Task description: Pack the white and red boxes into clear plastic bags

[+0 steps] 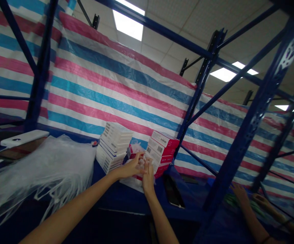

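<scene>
Gripping a clear bag with both hands, just in front of the red boxes.
My left hand and right hand are pinched closed on the film; I judge a hard tug could tear it, or knock over the white boxes stacked just beside.

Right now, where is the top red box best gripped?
Probably by its labelled end, from above and the front: the top red box shows that end forward, its top lies bare, and a blue upright crowds its right. Left hand and right hand hold a clear bag.
</scene>
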Tool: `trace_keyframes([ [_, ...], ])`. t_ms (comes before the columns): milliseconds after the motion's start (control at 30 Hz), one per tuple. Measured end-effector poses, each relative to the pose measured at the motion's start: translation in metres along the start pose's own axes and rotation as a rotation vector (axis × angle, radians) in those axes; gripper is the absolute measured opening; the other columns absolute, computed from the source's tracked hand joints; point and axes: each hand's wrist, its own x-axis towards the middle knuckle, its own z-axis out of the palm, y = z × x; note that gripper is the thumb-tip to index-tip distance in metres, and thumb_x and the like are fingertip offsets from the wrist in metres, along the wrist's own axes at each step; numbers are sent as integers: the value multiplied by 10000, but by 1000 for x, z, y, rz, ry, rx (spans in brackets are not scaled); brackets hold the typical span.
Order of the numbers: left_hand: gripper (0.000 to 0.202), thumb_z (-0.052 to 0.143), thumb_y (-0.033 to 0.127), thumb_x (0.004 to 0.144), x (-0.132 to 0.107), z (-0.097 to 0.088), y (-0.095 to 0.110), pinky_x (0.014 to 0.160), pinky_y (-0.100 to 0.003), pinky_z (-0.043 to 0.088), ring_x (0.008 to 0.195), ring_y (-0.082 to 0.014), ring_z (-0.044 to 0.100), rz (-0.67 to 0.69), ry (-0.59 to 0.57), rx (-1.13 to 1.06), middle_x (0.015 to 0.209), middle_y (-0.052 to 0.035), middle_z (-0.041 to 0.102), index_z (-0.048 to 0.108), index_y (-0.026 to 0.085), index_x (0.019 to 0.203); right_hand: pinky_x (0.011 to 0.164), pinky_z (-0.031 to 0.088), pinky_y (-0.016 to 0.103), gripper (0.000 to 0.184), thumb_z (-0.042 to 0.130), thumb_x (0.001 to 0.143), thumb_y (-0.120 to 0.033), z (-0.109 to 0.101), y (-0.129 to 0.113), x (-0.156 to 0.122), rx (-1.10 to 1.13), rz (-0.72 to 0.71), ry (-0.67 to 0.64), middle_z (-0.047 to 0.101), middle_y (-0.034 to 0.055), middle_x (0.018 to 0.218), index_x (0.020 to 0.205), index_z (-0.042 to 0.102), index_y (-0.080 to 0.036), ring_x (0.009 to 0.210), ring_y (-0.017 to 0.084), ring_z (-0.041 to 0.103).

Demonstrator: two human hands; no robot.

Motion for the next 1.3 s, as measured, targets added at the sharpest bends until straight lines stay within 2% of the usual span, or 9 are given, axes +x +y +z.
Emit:
trace_keyframes([
  [167, 361, 584, 266, 753, -4, -4, -21, 867, -339, 409, 968, -212, 554, -62, -98, 103, 1072, -99, 605, 544, 135, 1087, 1018, 297, 422, 704, 267, 754, -718, -6, 8, 7, 14, 42, 4, 490, 90, 1261, 1207, 461, -214, 1233, 265, 384],
  [333, 168, 512, 178, 724, 2, -3, -20, 802, -302, 424, 822, -187, 570, -188, -46, 16, 834, -47, 641, 634, 126, 827, 776, 454, 395, 621, 351, 712, -742, -12, 13, 12, 220, 64, -137, 639, 69, 839, 890, 614, -208, 851, 268, 585],
  [500, 172, 452, 145, 726, 6, -5, -29, 737, -226, 423, 723, -128, 544, -199, -147, -250, 706, -6, 600, 619, 129, 685, 778, 426, 302, 478, 370, 850, -542, -35, 7, 6, 60, -272, -284, 586, 45, 782, 681, 642, -188, 802, 180, 556],
  [633, 273, 423, 287, 806, 6, -7, -38, 756, -247, 406, 755, -137, 523, -226, -54, -277, 755, -15, 611, 644, 139, 746, 705, 435, 264, 228, 461, 849, -255, -44, 3, -1, -213, -442, -206, 566, 43, 794, 815, 680, -203, 764, 160, 556],
  [733, 289, 419, 296, 812, 8, -8, -39, 795, -253, 392, 795, -145, 533, -179, -14, -251, 817, -34, 631, 662, 141, 820, 739, 449, 268, 296, 427, 803, -84, -39, 5, -6, -322, -523, -116, 566, 59, 886, 933, 663, -206, 819, 163, 565],
  [933, 321, 498, 106, 654, 10, -5, -44, 573, -198, 378, 581, -104, 496, -82, -187, -201, 698, -3, 630, 666, 113, 928, 747, 451, 324, 334, 463, 779, -54, -27, 7, -11, -520, -613, -14, 594, 63, 949, 994, 646, -233, 835, 190, 545],
  [1133, 202, 475, 158, 751, 4, -4, -49, 652, -231, 407, 660, -130, 532, -26, 84, -47, 727, -30, 628, 669, 101, 739, 862, 412, 379, 318, 445, 796, -92, -25, 9, -10, -389, -585, 63, 564, 71, 1148, 947, 679, -247, 955, 192, 547],
  [1233, 212, 455, 190, 814, -9, -7, -39, 773, -268, 415, 803, -153, 540, 5, 311, 223, 868, -60, 592, 638, 122, 729, 881, 413, 371, 248, 458, 827, -204, -31, 18, -18, -246, -419, 107, 624, 73, 1072, 872, 701, -223, 975, 208, 570],
  [1300, 233, 412, 163, 840, -21, -7, -33, 793, -296, 417, 842, -169, 525, -18, 364, 493, 924, -84, 554, 618, 121, 739, 870, 427, 356, 247, 481, 830, -311, -39, 28, -30, -163, -245, 130, 659, 73, 996, 847, 705, -207, 954, 219, 591],
])
